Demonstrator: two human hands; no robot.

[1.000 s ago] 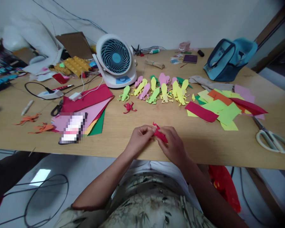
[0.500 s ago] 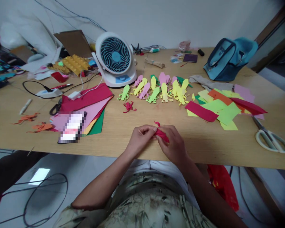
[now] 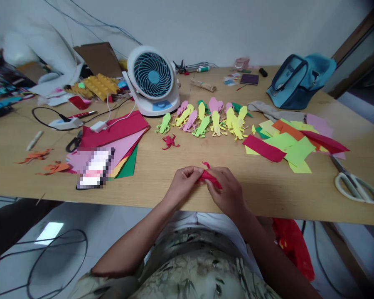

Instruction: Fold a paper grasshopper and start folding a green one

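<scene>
Near the table's front edge, both hands pinch a small piece of folded red paper (image 3: 210, 178). My left hand (image 3: 187, 179) grips its left end between thumb and fingers. My right hand (image 3: 225, 187) is closed around its right side, covering part of it. A thin curled red strip sticks up at the far end of the piece. Beyond the hands lies a small red paper figure (image 3: 170, 142) with thin limbs. Behind it spread several folded paper figures (image 3: 216, 123) in yellow, green and pink.
Colored paper pieces (image 3: 264, 148) and scissors (image 3: 355, 182) lie on the right, below a blue bag (image 3: 302, 81). A white fan (image 3: 152, 79) stands at the back. On the left are paper sheets (image 3: 115, 128), a phone (image 3: 95, 168), orange paper figures (image 3: 54, 167) and a power strip (image 3: 65, 123).
Both hands stay at nearly the same place, still pinching the red paper. The left fingers have shifted slightly along it, and the view has tilted a little.
</scene>
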